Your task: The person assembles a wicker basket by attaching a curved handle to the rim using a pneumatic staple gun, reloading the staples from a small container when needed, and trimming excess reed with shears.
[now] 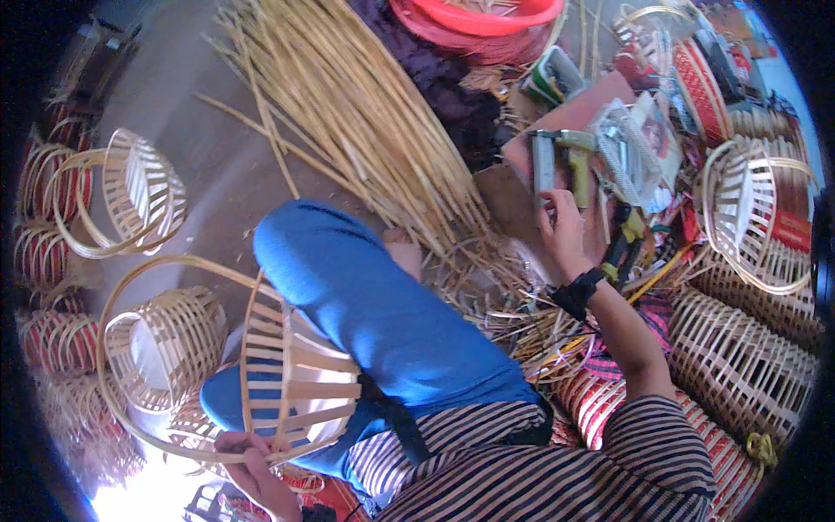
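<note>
Left grip (257, 474) holding slatted basket (323, 390), right grip (567, 239) at staple gun (544, 162), its hold unclear, long sticks (348, 113) ahead

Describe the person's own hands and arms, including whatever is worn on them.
The right hand is gloveless, with a bulky black wristband; its arm wears a short sleeve in dark and pale stripes. The left hand is gloveless too, with a dark band partly visible at the lower edge.

Hazy light | white glare patch (143, 500), lower left | edges bent | 4 black corners
</note>
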{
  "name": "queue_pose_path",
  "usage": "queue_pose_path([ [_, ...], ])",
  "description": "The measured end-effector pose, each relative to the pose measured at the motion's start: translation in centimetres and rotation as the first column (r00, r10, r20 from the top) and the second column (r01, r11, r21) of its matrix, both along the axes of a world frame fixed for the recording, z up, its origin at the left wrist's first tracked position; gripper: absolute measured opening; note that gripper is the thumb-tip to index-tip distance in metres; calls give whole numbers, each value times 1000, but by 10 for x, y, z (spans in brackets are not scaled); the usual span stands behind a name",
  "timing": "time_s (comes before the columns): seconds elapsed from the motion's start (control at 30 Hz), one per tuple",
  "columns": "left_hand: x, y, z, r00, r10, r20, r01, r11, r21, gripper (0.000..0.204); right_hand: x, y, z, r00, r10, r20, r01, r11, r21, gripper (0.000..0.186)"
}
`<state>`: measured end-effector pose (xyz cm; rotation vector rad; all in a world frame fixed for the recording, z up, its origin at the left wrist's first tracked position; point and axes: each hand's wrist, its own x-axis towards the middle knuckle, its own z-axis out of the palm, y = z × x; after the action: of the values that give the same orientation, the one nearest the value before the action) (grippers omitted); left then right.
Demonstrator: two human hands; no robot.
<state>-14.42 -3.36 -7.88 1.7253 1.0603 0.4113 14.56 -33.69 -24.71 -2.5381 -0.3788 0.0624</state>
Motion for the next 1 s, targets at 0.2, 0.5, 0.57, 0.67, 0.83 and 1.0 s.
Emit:
queue_pose_path([
  [0.2,25,10,-6,996,51,66,-54,998,40,11,41,-46,-20,928,-350,128,373,876,-307,43],
  [0.5,19,50,44,990,-94,101,75,981,180,17,85,-43,-34,951,-303,-59,300,953,-49,37],
  [0.57,18,52,53,978,-181,108,166,977,132,21,85,-31,-25,987,-155,-29,158,976,149,36],
  [0.67,19,51,67,935,-346,81,347,938,7,29,63,9,35,969,49,-244,93,838,537,39],
  [0.83,56,39,70,745,-662,-89,664,748,0,25,66,5,88,958,193,-210,3,729,685,21],
  [1.0,60,37,55,799,-593,-99,596,803,-2,19,3,60,167,899,411,-153,-276,801,532,21],
])
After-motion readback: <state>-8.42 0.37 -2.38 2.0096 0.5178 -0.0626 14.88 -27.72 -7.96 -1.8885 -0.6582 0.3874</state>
